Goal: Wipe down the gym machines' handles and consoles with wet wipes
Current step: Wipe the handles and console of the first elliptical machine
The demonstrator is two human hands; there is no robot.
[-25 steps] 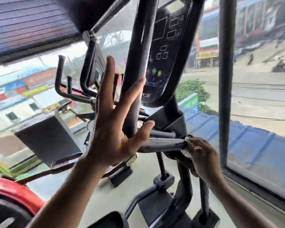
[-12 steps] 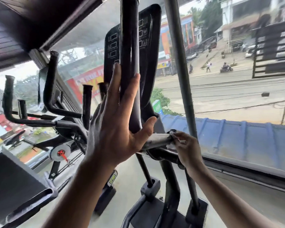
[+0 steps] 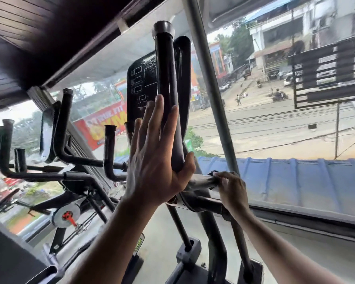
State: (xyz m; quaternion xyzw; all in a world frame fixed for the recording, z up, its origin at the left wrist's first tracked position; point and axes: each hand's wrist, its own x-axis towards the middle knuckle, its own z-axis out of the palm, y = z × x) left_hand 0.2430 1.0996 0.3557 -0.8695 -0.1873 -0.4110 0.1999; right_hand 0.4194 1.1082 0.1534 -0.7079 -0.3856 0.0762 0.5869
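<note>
The left hand was raised with its fingers straight and spread, the palm and fingers laid flat against the near side of the tall black upright handle of the elliptical machine, and the thumb hooked round the handle's lower right side. That handle rose to a grey end cap and stood in front of the dark console, whose white outlined boxes showed just to the left of it.

The right hand was curled over the right end of the short silver horizontal grip, which jutted rightward from the base of the upright handle. A white wet wipe was bunched under those fingers and pressed onto the bar; only scraps of it showed at the fingertips and below the knuckles. The two hands lay near each other, with the bare metal of the grip between them.

To the left stood another machine with several black curved handlebars ending in open tubes. A slanted grey window post ran behind the console, and beyond the glass lay a blue corrugated roof and a street with motorbikes.
</note>
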